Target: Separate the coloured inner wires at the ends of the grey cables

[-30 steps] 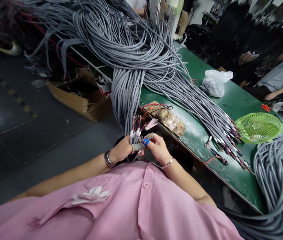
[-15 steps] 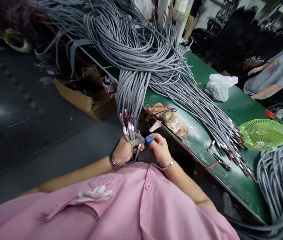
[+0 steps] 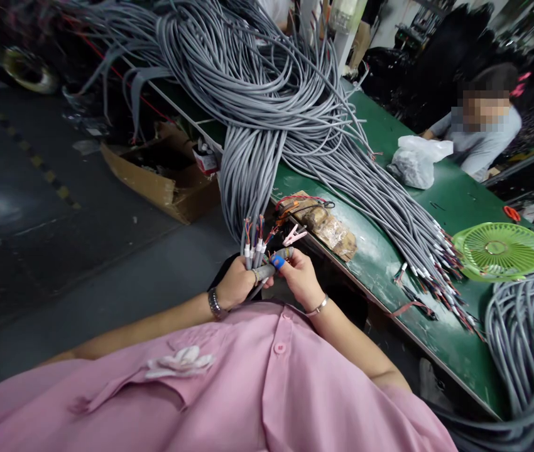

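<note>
Gripping a cluster of grey cable ends upright in its closed fist, the left hand meets the right hand, fingers curled just beside; whether that one pinches a wire is unclear.

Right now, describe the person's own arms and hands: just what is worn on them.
The left hand has a silver metal watch band at the wrist; the right hand has a thin bracelet. Grey wraps cover some fingers, and a blue fingertip cover shows on the right. Forearms are bare below a pink shirt.
</note>
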